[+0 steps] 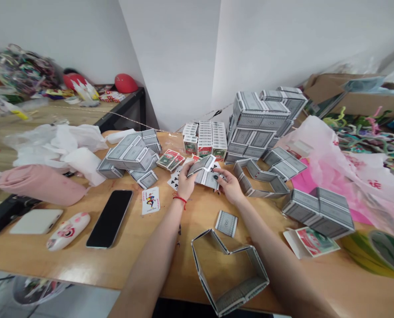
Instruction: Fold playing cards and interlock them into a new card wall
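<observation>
Both my hands are out over the middle of the wooden table [84,265], holding a fan of grey-backed playing cards [205,173] between them. My left hand [185,181], with a red string on its wrist, grips the fan's left side. My right hand [229,184] is closed on the right side. A single folded grey card [226,223] lies just below my hands. Nearer me stands a heart-shaped ring of joined cards [228,269]. A joker card [150,200] lies face up to the left.
A black phone [110,217], a white power bank [36,221] and a pink-and-white toy [68,229] lie left. Card boxes [205,139] and stacked card structures [261,123] stand behind; more card shapes [319,211] and pink plastic bags [349,176] right; a tape roll [382,254] far right.
</observation>
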{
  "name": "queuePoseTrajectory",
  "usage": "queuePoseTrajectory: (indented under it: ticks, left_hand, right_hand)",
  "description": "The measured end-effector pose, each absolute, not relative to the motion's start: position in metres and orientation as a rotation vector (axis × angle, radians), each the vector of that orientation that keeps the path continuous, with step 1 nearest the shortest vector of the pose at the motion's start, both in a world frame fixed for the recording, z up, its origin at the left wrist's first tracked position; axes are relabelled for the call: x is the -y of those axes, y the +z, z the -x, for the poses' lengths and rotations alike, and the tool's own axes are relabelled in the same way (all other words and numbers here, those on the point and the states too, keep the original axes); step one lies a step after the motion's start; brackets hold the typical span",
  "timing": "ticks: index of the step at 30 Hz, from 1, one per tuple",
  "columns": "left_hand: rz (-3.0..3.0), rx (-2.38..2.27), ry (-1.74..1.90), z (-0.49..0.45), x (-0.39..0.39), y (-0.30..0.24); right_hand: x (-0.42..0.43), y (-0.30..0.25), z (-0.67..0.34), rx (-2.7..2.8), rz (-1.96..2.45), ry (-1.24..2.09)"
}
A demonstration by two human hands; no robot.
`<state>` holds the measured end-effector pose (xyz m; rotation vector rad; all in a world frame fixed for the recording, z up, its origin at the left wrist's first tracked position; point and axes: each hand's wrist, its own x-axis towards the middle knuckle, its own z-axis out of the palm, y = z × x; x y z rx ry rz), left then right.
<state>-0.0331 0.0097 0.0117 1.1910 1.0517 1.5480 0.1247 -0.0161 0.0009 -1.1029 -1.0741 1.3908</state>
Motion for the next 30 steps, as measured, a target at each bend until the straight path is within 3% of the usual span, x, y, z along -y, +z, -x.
queuePoseTrajectory:
  ticks: [18,30]
  left_hand:
    - [-1.162,-0.959,1.231,0.025,0.001,0.007]
    - [-1.124,-1.010,1.345,0.030,-0.005,0.008]
  right_hand:
    - [0.011,-0.003,-0.130,1.157,1.167,1.158]
    - [0.011,-0.001,-0.136,1.042,1.156,1.022]
